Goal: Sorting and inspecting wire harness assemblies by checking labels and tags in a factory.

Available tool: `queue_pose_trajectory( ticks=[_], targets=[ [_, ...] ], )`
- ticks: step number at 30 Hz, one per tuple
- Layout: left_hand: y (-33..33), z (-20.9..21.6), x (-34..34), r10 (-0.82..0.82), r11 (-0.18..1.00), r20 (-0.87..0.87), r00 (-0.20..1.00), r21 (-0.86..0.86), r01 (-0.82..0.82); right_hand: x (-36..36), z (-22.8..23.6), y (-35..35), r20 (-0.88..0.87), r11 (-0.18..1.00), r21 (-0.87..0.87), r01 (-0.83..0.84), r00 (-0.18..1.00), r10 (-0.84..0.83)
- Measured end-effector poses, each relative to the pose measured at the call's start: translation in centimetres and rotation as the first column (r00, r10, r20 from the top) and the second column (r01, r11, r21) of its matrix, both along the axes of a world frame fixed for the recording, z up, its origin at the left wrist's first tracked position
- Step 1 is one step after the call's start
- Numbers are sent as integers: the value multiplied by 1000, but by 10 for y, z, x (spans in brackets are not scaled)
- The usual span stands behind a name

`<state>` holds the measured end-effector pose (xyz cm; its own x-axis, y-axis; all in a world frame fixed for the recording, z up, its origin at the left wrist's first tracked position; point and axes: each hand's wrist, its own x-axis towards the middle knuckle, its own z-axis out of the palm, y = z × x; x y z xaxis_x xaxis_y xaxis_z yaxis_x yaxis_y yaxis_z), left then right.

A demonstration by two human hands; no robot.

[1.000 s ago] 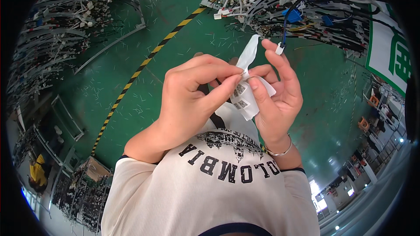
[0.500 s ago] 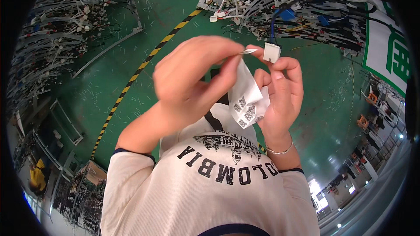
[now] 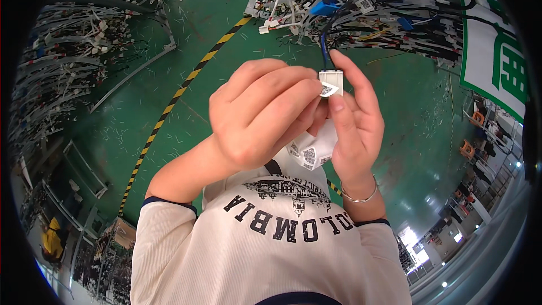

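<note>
A white plastic connector [image 3: 332, 77] on dark blue and black wires [image 3: 324, 49] is held upright between the thumb and fingers of my right hand [image 3: 359, 130]. My left hand [image 3: 257, 110] pinches a small white sticker [image 3: 328, 90] with a square printed code, laid against the connector's lower front face. Whether the sticker fully sticks there cannot be seen. Below, a white sheet of code stickers [image 3: 310, 151] hangs folded against the palm and lower fingers of my right hand. My left fingertips partly hide the connector's left edge.
Dense bundles of wire harnesses [image 3: 395, 17] hang at the far right, with more bundles [image 3: 79, 45] at the far left beside a white metal frame [image 3: 169, 28]. Black-and-yellow tape [image 3: 180, 90] crosses the green floor. A white-and-green banner [image 3: 485, 62] hangs at right.
My left hand has brought a sticker down onto the connector, away from the sheet. The connector has shifted left and slightly down. The sheet has dropped lower, under my left fingers.
</note>
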<state>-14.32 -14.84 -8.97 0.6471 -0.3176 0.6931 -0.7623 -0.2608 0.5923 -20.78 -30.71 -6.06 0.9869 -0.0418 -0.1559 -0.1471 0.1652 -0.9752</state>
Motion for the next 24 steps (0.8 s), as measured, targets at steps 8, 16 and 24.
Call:
queue_pose_trajectory(
  ticks=[8,16,24],
  targets=[
    [10,6,-2,12,994,176,984,104,-31,-5,4,10,29,997,-80,9,1000,-7],
    [15,10,-2,-20,989,207,978,146,-10,-6,6,10,57,995,-96,-23,998,29],
    [18,11,-4,-26,986,192,981,168,-6,-7,5,13,78,997,-80,-25,996,31]
  ],
)
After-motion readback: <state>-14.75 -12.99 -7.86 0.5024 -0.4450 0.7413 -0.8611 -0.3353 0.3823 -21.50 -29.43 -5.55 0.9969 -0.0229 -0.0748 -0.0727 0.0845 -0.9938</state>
